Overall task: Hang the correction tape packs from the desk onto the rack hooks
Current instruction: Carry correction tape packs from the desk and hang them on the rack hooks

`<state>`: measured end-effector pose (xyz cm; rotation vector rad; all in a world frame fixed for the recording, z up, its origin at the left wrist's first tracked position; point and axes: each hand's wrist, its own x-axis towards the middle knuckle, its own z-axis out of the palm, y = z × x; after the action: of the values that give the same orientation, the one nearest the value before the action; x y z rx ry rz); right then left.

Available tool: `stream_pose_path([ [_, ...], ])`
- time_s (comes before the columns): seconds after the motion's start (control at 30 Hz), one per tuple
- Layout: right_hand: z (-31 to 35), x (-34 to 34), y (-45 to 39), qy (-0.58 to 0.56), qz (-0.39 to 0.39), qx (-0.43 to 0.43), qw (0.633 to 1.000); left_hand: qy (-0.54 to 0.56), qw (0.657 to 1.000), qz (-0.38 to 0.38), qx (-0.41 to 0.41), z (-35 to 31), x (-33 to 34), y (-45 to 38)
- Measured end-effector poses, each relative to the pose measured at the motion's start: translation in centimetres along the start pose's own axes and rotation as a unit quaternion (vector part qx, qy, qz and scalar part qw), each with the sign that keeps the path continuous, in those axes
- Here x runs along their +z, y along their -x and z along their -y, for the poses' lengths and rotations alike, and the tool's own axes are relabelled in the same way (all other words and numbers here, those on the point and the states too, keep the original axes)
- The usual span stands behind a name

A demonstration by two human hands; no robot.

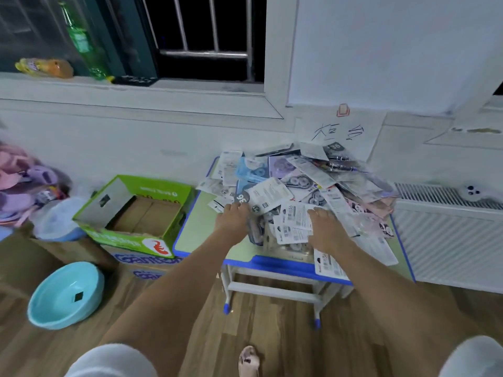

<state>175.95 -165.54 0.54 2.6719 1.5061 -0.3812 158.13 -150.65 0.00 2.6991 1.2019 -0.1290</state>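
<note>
Wood flooring runs under a small bench (239, 258) with a green top and blue rim, set against a white wall below a barred window. A loose heap of correction tape packs (304, 191) covers most of the bench top, piled from the back edge to the front right corner, some overhanging the front edge. No rack or hooks are in view.

Both hands are laid on the near side of the heap. The left hand (233, 220) rests at the heap's left margin, near the middle of the bench, fingers bent down onto a dark pack. The right hand (325, 229) lies on white-backed packs nearer the front edge, fingers bent over them. Whether either is actually pinching a pack I cannot tell.

The step looks like picking packs off the pile. It would go best by lifting one card from the top, by its hang-hole end, so neighbours do not slide off the edge.

The packs are flat printed cards, white, grey, blue and pink, lying overlapped at all angles.
</note>
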Motion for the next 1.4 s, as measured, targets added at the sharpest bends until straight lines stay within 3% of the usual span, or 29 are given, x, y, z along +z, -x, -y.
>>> stream_pose_path([
  [0.23,-0.5,2.2,-3.4,-0.013,0.032,0.006,0.999,-0.044,0.997,0.008,0.062,2.2,1.4,-5.5],
  [0.4,-0.8,3.5,-4.0,-0.020,-0.027,0.015,0.999,-0.086,0.992,0.024,0.094,2.3,2.3,-7.1],
  [0.63,-1.1,2.9,-5.1,-0.125,-0.102,0.008,0.987,-0.072,0.993,0.024,0.085,2.7,0.9,-6.9],
  [0.8,-1.4,1.4,-6.8,-0.215,-0.182,-0.035,0.959,-0.007,0.996,-0.062,0.066,2.8,-0.8,-7.5],
  [0.93,-1.7,-1.0,-8.2,-0.289,-0.165,-0.028,0.943,0.019,0.992,-0.119,0.019,1.3,-3.3,-8.3],
  [1.1,-1.9,-3.8,-9.4,-0.454,-0.139,-0.012,0.880,0.124,0.979,-0.157,-0.027,0.3,-5.6,-9.8],
  [1.27,-1.9,-5.4,-9.4,-0.592,-0.111,0.004,0.798,0.316,0.933,-0.165,-0.051,-1.0,-8.1,-10.2],
  [1.4,-1.8,-5.9,-9.6,-0.658,-0.117,0.017,0.744,0.589,0.788,-0.166,-0.069,-1.7,-8.5,-11.0],
])
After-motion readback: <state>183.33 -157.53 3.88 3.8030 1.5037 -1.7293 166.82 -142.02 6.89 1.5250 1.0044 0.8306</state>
